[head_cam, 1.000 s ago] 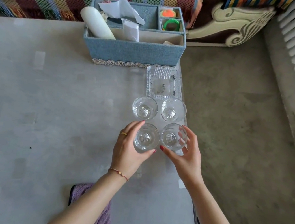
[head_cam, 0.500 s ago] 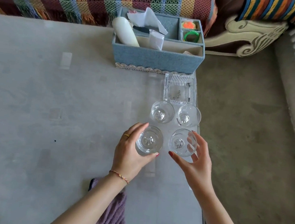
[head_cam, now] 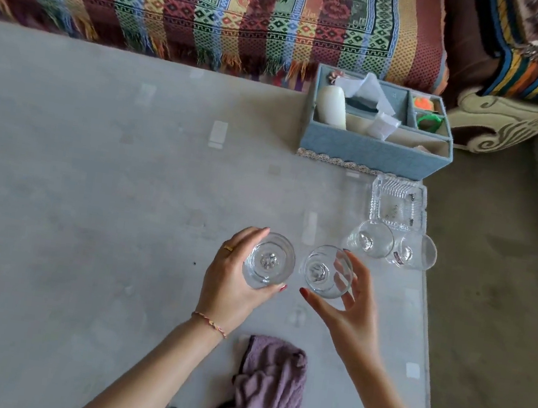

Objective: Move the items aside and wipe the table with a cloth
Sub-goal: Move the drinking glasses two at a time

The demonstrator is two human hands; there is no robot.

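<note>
Holding one clear glass (head_cam: 269, 261) round its side, the left hand (head_cam: 232, 281) had its fingers curled about it, while the right hand (head_cam: 346, 309) pinched a second glass (head_cam: 326, 271) between thumb and fingertips, both over the grey table (head_cam: 89, 196). These glasses looked light, stiff, slick and breakable, best gripped round the wall. A purple cloth (head_cam: 268, 394) lay at the near edge, beside a concrete floor (head_cam: 495, 305) and a striped sofa (head_cam: 219, 6).

No legible text, apparently, anywhere.
</note>
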